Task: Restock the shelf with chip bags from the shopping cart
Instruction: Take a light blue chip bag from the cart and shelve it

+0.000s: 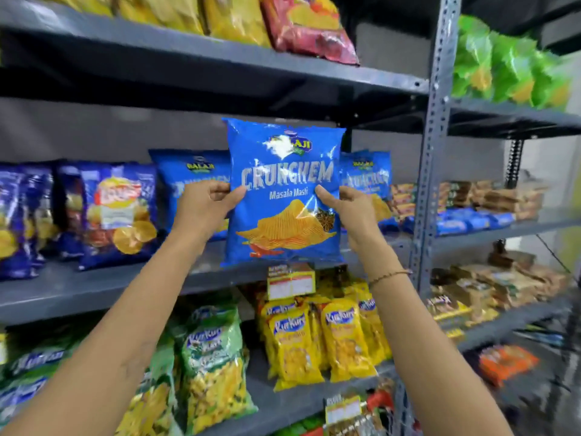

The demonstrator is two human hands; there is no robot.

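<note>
I hold a blue Crunchem chip bag (284, 171) upright in front of the middle grey shelf (94, 287). My left hand (204, 209) grips its left edge and my right hand (349, 212) grips its right edge, thumbs on the front. The bag's bottom is level with the shelf's front edge. Two matching blue Crunchem bags stand on the shelf behind it, one to the left (191, 180) and one to the right (367, 180). The shopping cart is out of sight.
Dark blue Lay's bags (116, 212) stand at the left of the same shelf. Yellow and red bags fill the shelf above, green and yellow Kurkure bags (292, 338) the one below. A grey upright post (430, 152) separates a right-hand rack with biscuit packs.
</note>
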